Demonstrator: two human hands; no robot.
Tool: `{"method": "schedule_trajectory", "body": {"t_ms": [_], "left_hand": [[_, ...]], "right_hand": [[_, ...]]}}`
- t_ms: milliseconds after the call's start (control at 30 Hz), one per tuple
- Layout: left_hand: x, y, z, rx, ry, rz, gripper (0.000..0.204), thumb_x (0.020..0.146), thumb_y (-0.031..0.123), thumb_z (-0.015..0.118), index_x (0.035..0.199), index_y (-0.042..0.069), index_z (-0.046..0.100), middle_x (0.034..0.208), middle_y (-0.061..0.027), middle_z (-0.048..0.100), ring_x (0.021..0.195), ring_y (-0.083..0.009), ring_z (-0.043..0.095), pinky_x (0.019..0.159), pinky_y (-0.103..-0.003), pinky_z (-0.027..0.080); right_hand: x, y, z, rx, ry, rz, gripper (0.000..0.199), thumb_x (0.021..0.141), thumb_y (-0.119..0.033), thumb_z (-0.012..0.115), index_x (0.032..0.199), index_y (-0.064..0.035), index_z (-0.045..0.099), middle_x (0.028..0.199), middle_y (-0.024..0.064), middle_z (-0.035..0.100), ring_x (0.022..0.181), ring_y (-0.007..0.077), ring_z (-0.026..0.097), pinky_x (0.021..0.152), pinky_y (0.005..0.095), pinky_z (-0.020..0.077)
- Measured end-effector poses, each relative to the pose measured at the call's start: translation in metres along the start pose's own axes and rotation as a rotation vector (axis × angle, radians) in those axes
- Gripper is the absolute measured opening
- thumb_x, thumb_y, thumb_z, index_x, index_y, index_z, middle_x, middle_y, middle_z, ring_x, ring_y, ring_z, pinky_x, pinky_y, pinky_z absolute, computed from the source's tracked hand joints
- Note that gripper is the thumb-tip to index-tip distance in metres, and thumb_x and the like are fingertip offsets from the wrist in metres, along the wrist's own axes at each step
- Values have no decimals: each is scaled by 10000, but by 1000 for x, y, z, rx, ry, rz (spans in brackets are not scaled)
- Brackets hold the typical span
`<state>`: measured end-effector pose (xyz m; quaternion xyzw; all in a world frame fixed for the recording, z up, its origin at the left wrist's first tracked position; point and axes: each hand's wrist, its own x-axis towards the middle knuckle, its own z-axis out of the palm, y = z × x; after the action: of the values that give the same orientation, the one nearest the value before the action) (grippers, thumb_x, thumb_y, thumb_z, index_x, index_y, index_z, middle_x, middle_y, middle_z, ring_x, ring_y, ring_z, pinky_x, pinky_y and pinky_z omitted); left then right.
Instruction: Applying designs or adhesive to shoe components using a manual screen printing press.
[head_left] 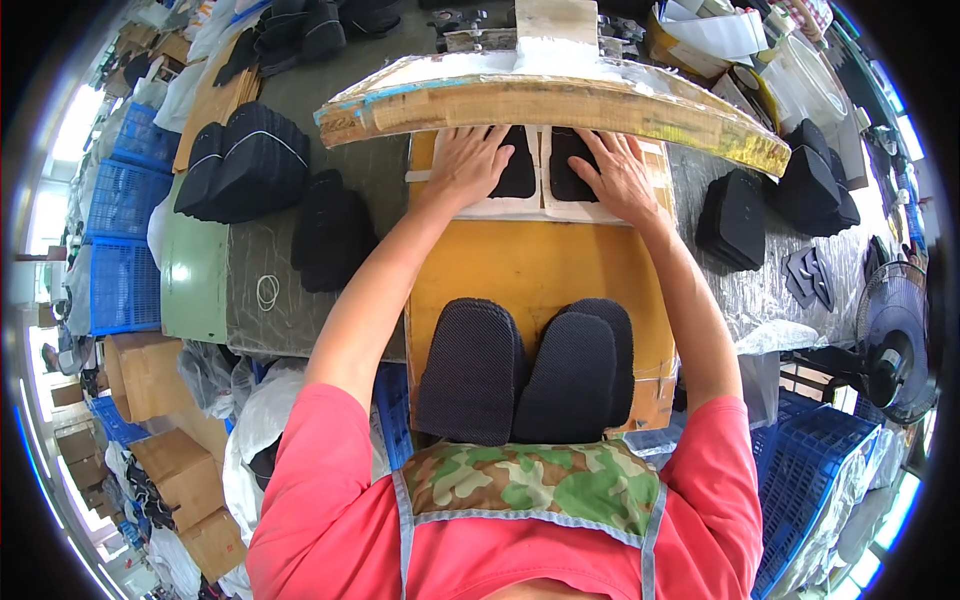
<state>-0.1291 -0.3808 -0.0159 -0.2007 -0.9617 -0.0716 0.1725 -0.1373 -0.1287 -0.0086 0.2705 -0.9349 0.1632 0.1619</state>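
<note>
My left hand lies flat with its fingers apart on the left of two black insole-like pieces. On the right one rests my right hand, thumb spread from the fingers. Both pieces sit within a white-edged template on a yellow-brown board. A raised wooden frame hangs over my fingertips and hides the far ends of the pieces. Close to my apron, two stacks of black insoles, one at left and one at right, stand on the board's near end.
Banded black stacks and a loose stack stand at the left, with a pale ring band. More stacks and flat dark cut-outs lie right. A fan stands beyond; blue crates line the left.
</note>
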Motion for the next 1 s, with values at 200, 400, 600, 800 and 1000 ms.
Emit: {"method": "schedule_trajectory", "body": {"t_ms": [200,400,600,800,1000], "left_hand": [[1,-2,-9,38,-7,84,493,974,317,420,1411,90,398,1409,-116,422,1314,-297,345,1095,-455,244],[-7,28,-4,-118,-135,80,676,959,435,431,1423,-38,301,1504,-220,241,1415,-363,169,1144,-527,127],[-11,26,-7,-90,-213,50,741,955,504,399,1454,-19,238,1538,-211,159,1441,-339,99,1152,-535,83],[-8,16,-16,-240,-148,36,586,965,374,434,1431,36,322,1492,-190,263,1398,-354,204,1140,-492,160],[-11,3,-18,-193,52,20,494,916,160,508,1381,38,390,1410,-186,361,1324,-383,297,1092,-490,247]], "right_hand": [[1,-7,-5,-23,-20,31,531,928,-397,533,1350,-81,470,1305,122,509,1260,277,434,1097,431,229],[-1,0,6,131,-34,52,647,892,-488,550,1344,-35,454,1311,174,492,1255,313,425,1108,457,232],[-2,-10,8,-10,-14,-12,940,795,-680,559,1358,53,387,1392,254,389,1349,376,304,1132,471,195],[-2,-16,6,48,-60,94,624,920,-477,511,1371,-56,415,1364,163,431,1321,303,355,1122,485,187],[0,-12,10,21,-25,84,463,942,-359,512,1308,-78,479,1283,148,498,1265,296,407,1080,480,247]]}}
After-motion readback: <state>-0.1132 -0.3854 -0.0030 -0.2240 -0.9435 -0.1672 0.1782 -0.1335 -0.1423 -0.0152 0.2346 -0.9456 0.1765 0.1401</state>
